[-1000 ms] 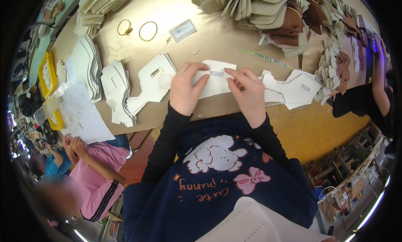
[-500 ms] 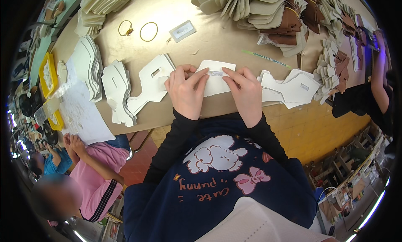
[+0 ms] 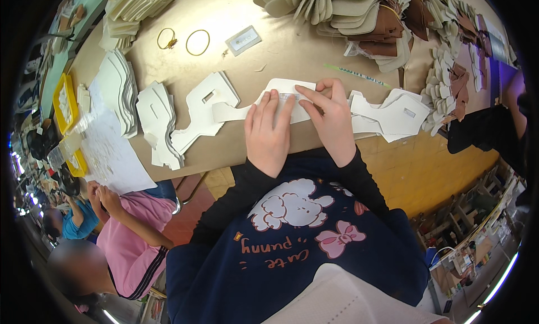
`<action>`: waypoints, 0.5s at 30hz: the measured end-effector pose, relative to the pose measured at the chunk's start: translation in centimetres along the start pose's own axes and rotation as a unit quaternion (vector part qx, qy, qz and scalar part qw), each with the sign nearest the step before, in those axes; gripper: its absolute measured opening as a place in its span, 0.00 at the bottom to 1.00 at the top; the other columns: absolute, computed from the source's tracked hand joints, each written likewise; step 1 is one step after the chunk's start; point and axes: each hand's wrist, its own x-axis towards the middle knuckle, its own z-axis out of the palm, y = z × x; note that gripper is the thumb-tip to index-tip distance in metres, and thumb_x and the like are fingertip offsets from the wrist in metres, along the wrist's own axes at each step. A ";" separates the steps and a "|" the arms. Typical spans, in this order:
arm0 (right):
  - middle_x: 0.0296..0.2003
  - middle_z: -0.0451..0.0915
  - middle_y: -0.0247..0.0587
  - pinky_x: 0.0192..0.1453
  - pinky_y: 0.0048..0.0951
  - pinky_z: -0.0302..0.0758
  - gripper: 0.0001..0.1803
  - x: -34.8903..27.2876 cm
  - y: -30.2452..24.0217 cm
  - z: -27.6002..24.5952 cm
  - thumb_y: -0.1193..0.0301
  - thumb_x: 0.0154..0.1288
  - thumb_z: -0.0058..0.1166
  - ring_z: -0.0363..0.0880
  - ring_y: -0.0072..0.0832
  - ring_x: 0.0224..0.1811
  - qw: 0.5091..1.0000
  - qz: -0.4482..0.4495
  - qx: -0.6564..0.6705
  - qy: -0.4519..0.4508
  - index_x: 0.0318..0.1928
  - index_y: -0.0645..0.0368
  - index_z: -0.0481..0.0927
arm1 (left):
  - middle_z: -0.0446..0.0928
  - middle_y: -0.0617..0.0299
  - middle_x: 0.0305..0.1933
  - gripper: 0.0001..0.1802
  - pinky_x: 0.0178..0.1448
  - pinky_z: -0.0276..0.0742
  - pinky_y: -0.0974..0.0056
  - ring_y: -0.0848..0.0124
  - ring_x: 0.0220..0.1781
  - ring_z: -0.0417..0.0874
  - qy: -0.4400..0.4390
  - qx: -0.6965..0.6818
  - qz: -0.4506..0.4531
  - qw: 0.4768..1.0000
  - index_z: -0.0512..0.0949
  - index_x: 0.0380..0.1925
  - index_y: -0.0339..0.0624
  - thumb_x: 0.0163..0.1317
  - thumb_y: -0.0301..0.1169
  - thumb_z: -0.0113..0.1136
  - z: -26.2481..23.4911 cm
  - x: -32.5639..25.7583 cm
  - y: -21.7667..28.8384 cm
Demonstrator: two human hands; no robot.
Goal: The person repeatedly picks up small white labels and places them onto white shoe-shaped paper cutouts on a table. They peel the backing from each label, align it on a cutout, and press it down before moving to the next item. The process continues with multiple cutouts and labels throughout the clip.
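Observation:
A white cut-out piece (image 3: 281,89) lies flat on the brown table (image 3: 247,71) near its front edge. My left hand (image 3: 268,134) lies flat on it, fingers spread and pressing down. My right hand (image 3: 330,117) rests beside it, its fingertips pressing a small clear strip (image 3: 287,96) onto the middle of the piece. Neither hand lifts anything off the table.
Stacks of white cut-out pieces lie to the left (image 3: 160,125) and right (image 3: 393,115). Piles of beige and brown pieces (image 3: 359,10) fill the back. Two rubber bands (image 3: 197,42) and a small label (image 3: 243,40) lie behind. Two people (image 3: 129,228) sit lower left; another person's sleeve (image 3: 488,127) is right.
My left hand has opened out and flattened onto the white piece. My right hand's fingers have slid left along the strip. The piece has stayed in place.

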 end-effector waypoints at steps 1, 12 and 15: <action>0.42 0.69 0.39 0.38 0.28 0.72 0.20 0.1 0.0 -0.1 0.80 0.57 0.66 0.71 0.28 0.32 1.000 0.004 0.006 -0.005 0.51 0.54 0.88 | 0.71 0.50 0.69 0.30 0.74 0.62 0.47 0.53 0.74 0.68 -0.024 0.006 0.010 1.000 0.74 0.65 0.50 0.61 0.21 0.58 0.0 -0.3 0.3; 0.33 0.71 0.40 0.35 0.33 0.73 0.17 0.3 -0.3 -0.7 0.79 0.60 0.63 0.74 0.33 0.30 0.997 0.050 0.041 -0.037 0.51 0.55 0.86 | 0.54 0.36 0.78 0.34 0.76 0.60 0.43 0.43 0.79 0.58 -0.083 0.016 0.015 0.996 0.69 0.70 0.45 0.60 0.19 0.52 0.1 -1.1 1.0; 0.31 0.73 0.41 0.33 0.34 0.73 0.16 0.4 -0.3 -0.7 0.78 0.61 0.62 0.74 0.35 0.28 0.998 0.046 0.040 -0.035 0.51 0.55 0.86 | 0.55 0.37 0.78 0.33 0.75 0.61 0.44 0.44 0.79 0.59 -0.077 0.011 0.020 0.997 0.69 0.69 0.46 0.60 0.20 0.53 0.1 -1.0 0.7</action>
